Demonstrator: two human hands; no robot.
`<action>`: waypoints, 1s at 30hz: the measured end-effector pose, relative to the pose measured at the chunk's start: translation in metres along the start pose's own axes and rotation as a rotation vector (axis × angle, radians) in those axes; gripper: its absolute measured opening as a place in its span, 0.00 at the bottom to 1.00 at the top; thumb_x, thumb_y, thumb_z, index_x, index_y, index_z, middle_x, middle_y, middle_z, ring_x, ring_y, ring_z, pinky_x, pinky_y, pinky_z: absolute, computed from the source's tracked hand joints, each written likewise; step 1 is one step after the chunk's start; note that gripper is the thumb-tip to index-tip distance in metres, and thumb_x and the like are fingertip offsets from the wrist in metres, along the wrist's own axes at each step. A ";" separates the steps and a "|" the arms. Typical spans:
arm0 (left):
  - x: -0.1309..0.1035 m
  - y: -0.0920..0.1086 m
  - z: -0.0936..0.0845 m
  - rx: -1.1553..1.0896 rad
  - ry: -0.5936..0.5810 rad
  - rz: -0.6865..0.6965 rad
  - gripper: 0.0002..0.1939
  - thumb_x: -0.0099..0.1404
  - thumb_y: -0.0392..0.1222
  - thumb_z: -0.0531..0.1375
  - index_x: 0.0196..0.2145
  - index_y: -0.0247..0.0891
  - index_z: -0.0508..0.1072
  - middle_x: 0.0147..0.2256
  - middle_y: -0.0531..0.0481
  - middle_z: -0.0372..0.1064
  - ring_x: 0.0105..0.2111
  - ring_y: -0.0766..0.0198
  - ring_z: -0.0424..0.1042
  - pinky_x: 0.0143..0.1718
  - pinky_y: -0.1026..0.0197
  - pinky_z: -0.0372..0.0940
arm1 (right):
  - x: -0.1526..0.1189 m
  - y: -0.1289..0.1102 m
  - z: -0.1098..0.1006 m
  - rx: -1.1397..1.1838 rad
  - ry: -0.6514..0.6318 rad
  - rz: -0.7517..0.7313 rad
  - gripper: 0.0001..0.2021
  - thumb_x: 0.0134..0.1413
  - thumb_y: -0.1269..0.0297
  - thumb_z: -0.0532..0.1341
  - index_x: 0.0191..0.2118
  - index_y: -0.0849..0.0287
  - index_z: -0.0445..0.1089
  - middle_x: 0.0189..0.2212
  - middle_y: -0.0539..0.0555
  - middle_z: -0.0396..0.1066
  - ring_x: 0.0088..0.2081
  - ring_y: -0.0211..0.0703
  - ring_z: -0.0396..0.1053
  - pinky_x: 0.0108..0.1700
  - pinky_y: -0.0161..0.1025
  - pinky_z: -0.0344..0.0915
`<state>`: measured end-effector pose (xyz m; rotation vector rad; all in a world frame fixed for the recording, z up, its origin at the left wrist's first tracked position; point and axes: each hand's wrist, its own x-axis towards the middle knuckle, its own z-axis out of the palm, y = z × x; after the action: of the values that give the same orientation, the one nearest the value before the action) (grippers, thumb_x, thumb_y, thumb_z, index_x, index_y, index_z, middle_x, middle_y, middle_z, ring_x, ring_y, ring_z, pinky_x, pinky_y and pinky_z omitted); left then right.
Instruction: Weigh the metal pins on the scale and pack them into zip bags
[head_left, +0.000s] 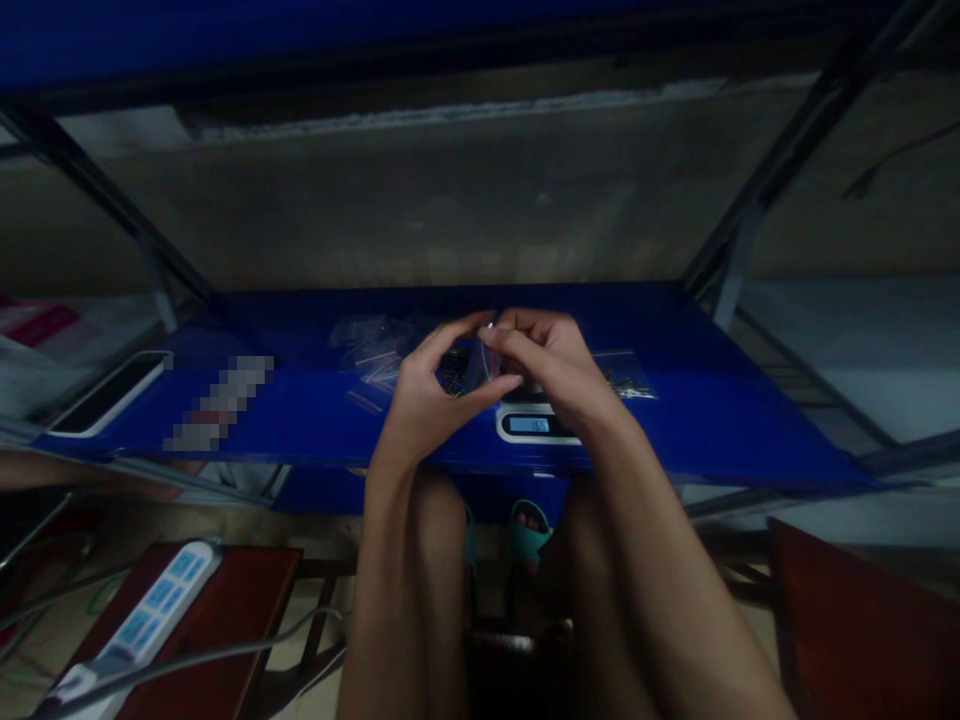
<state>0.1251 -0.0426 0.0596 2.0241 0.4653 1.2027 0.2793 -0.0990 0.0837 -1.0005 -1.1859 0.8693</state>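
Between my two hands is a small clear zip bag point(484, 366) with a coloured line along its seal. My left hand point(439, 375) curves around the bag's left side, thumb and fingers pinching its edges. On the other side my right hand point(544, 355) pinches the bag near its top with thumb and bent fingers. Under my hands sits a small digital scale point(525, 424), its lit display reading what looks like 165. Right of it, partly behind my right wrist, lies a clear bag of thin metal pieces point(628, 388). Dark thin pieces point(453, 372) show behind my left hand.
Several flat zip bags point(375, 370) lie left of my hands on the blue shelf point(300, 400). A phone point(112, 393) rests at the shelf's left end, near a blurred-out item point(221, 403). Below left, a power strip point(161, 610) lies on a brown stool point(247, 590).
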 end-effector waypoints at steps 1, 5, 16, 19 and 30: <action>-0.001 -0.001 -0.001 -0.027 -0.001 -0.021 0.32 0.59 0.46 0.75 0.58 0.39 0.75 0.56 0.42 0.77 0.57 0.52 0.76 0.62 0.50 0.69 | 0.000 0.000 0.000 -0.004 0.006 0.004 0.21 0.51 0.52 0.73 0.22 0.57 0.65 0.20 0.44 0.60 0.24 0.33 0.54 0.27 0.36 0.51; -0.001 -0.002 -0.004 -0.100 -0.012 -0.075 0.32 0.58 0.51 0.76 0.57 0.41 0.75 0.55 0.43 0.78 0.55 0.53 0.77 0.60 0.52 0.70 | -0.001 -0.002 -0.002 -0.042 0.013 0.008 0.22 0.49 0.49 0.75 0.23 0.57 0.67 0.20 0.44 0.61 0.24 0.33 0.54 0.27 0.36 0.50; 0.001 0.005 -0.001 -0.120 0.100 -0.098 0.30 0.56 0.49 0.75 0.53 0.41 0.73 0.51 0.45 0.77 0.51 0.54 0.77 0.55 0.54 0.70 | 0.000 0.000 0.000 0.012 -0.015 0.026 0.23 0.57 0.44 0.70 0.25 0.56 0.67 0.20 0.45 0.61 0.22 0.33 0.55 0.24 0.34 0.52; 0.002 0.004 -0.001 -0.124 0.114 -0.084 0.31 0.56 0.48 0.76 0.54 0.40 0.73 0.50 0.44 0.77 0.50 0.55 0.78 0.54 0.54 0.70 | 0.000 0.001 0.000 0.063 -0.053 0.051 0.18 0.59 0.50 0.68 0.27 0.57 0.69 0.20 0.45 0.63 0.21 0.32 0.57 0.24 0.33 0.55; -0.001 -0.002 -0.005 0.016 0.077 -0.060 0.31 0.57 0.51 0.76 0.55 0.42 0.75 0.54 0.43 0.77 0.55 0.50 0.76 0.55 0.51 0.70 | -0.001 0.001 -0.001 0.031 -0.033 0.118 0.11 0.51 0.56 0.70 0.31 0.58 0.75 0.20 0.45 0.65 0.21 0.32 0.58 0.22 0.33 0.52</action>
<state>0.1208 -0.0402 0.0592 1.9684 0.5714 1.2472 0.2799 -0.1001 0.0827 -1.0421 -1.1466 0.9975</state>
